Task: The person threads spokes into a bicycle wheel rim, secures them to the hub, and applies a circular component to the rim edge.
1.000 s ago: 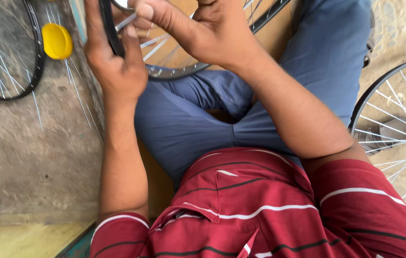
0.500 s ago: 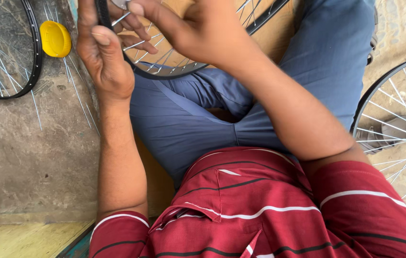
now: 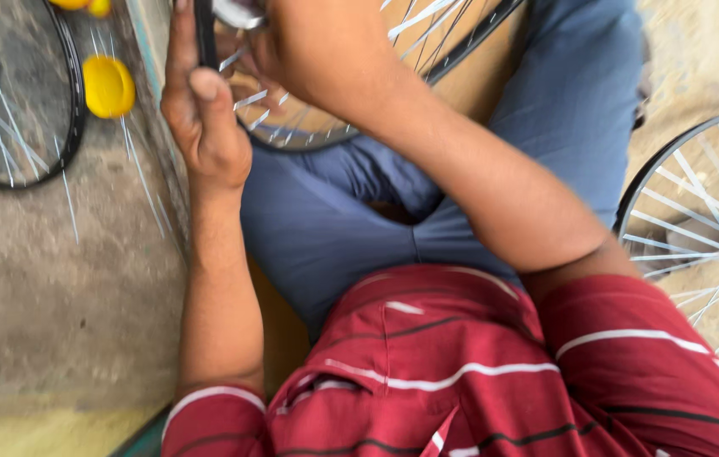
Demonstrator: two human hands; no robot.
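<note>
A spoked bicycle wheel with a black rim rests across my lap, over blue trousers. My left hand grips the black rim near the top edge of the view, thumb pressed along it. My right hand reaches over the spokes at the top, fingers closed around a small silvery piece at the rim; what that piece is I cannot make out. Both fingertips are partly cut off by the frame's top edge.
Another black-rimmed wheel lies on the concrete floor at the left, with a yellow round cap beside it. A third spoked wheel stands at the right edge. Loose spokes lie near my left arm.
The view has tilted downward, so both hands now sit higher in the frame. My left hand has slid up along the rim; my right hand stays at the same spot on the wheel.
</note>
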